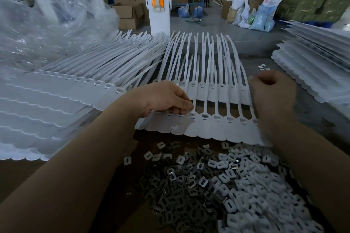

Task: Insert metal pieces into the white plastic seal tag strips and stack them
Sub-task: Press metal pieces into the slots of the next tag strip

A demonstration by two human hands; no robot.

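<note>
At the bottom of the frame a large heap of loose parts is lying on the table [22, 176]: dark metal pieces [170, 200] toward the lower centre and small white plastic caps [255, 191] toward the lower right. The size of the heap suggests a great deal of inserting is still left.

Just above it, at the centre, the seal tag strip [214, 128] being worked on is lying flat, its tag heads toward the viewer and its tails running away. The left hand [162, 98] is pressing down on the left part of this strip, fingers curled and pinching at a slot in one head; whether a metal piece is between the fingertips cannot be told. The right hand [272, 92] is hovering over the strip's right edge, fingers curled in; whether it is holding anything is hidden. The slots to the right of the left hand are looking open, so I judge this strip partly filled at most.

A second strip [214, 89] is lying directly behind it. At the left a tall stack of strips [47, 111] is building up, and another stack [312, 73] is sitting at the right edge; which one is finished work cannot be told. Crumpled clear plastic bags [47, 30] are filling the upper left.
</note>
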